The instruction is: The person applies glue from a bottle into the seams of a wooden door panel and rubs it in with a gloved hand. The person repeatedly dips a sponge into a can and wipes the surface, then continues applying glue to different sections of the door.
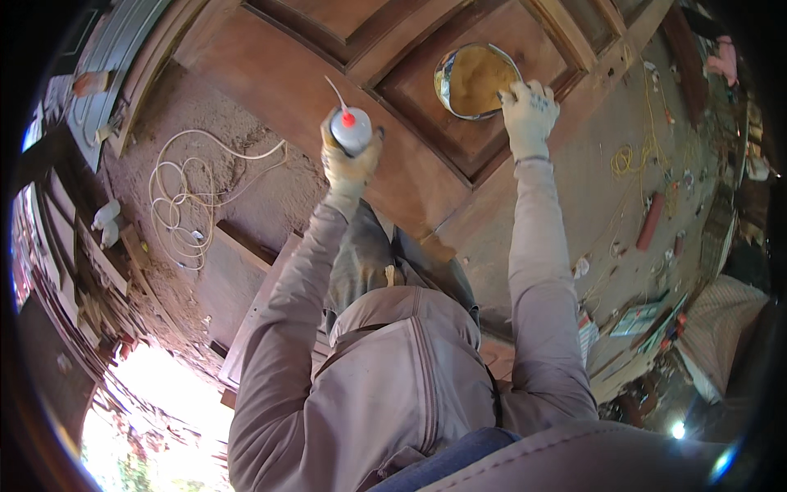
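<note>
My left hand [350,164], in a pale work glove, is wrapped round a white squeeze bottle [352,138] with a red cap and a thin white nozzle. The bottle is held above the near left part of a brown panelled wooden door [410,160]. Over on the right, my gloved right hand [530,119] grips the rim of a round tin [477,79]. Tan powder or sawdust fills the inside of the tin. It is over a recessed panel of the door; whether it touches the wood I cannot tell.
A pale hose [175,193] lies coiled on the dusty floor at the left, near stacked planks [70,246]. Yellow cord [627,160] and a red cylinder [651,221] are on the floor at the right. A sack [721,324] stands at the lower right.
</note>
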Available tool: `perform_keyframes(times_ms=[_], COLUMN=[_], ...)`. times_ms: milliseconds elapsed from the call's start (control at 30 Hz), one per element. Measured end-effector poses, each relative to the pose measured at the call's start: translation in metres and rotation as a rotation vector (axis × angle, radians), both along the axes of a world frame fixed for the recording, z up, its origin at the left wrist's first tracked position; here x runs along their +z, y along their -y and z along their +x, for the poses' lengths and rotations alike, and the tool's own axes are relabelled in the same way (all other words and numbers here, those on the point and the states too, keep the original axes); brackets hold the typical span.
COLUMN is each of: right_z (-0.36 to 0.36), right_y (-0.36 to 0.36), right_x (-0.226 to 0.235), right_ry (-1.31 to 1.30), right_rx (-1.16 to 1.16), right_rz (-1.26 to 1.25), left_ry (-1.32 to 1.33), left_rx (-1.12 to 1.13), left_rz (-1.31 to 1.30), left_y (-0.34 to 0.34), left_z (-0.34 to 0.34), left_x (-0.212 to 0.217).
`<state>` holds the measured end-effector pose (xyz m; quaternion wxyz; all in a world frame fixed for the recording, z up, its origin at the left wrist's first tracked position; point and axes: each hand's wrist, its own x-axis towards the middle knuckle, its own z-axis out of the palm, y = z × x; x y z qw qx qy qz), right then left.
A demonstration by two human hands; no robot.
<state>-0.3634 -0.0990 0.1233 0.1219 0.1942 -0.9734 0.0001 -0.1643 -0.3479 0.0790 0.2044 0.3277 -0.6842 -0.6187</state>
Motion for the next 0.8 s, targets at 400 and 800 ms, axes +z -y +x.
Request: perform_keyframes(times_ms=[400, 800], right_z=[0.04, 0.204], right_y=[0.004, -0.048], right_x=[0.017, -0.032], right_ry=[0.015, 0.141], right_rx=[-0.022, 0.116], right_rz=[-0.329, -0.066], left_ry=[-0.05, -0.012], left_rx=[-0.128, -0.093], left_rz=[-0.371, -0.571], left_y=[0.048, 0.05], left_z=[-0.021, -0.03], left_x=[-0.019, -0.019])
